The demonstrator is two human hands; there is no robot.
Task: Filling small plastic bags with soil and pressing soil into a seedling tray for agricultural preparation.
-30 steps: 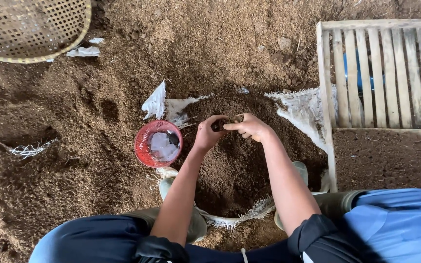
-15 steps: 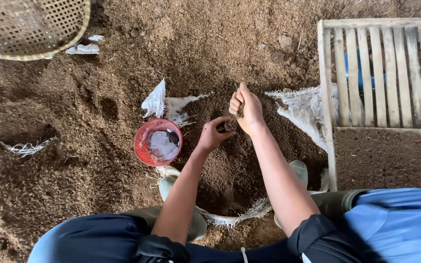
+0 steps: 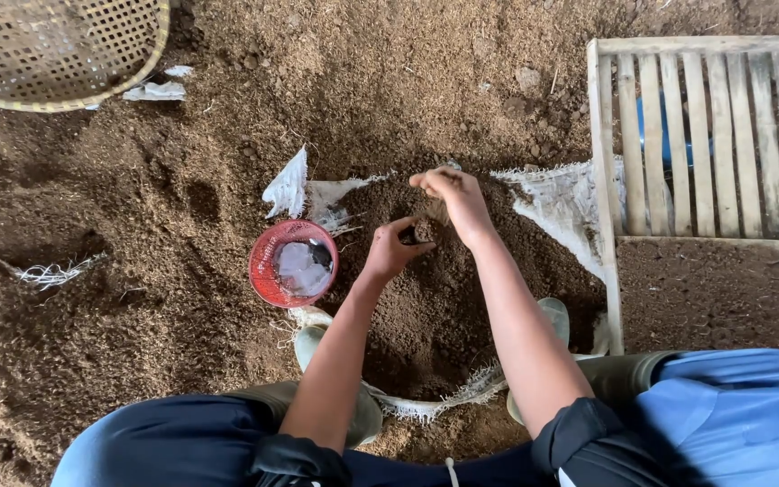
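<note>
Both hands (image 3: 426,225) over soil heap (image 3: 426,316); crate (image 3: 608,180) right, basket (image 3: 293,264) left.

The dark brown soil (image 3: 426,298) lies on a white woven sack (image 3: 561,203) with frayed edges, and the ground (image 3: 137,298) all around is a lighter, sandy brown. The little round basket (image 3: 293,263) is red with a pattern of tiny holes and has something pale grey and white inside, while the big woven basket (image 3: 56,50) at the top left corner is tan with a criss-cross weave. The wooden crate (image 3: 705,135) has pale slats with a bit of blue showing between them, and the person's trousers (image 3: 732,415) are blue.
</note>
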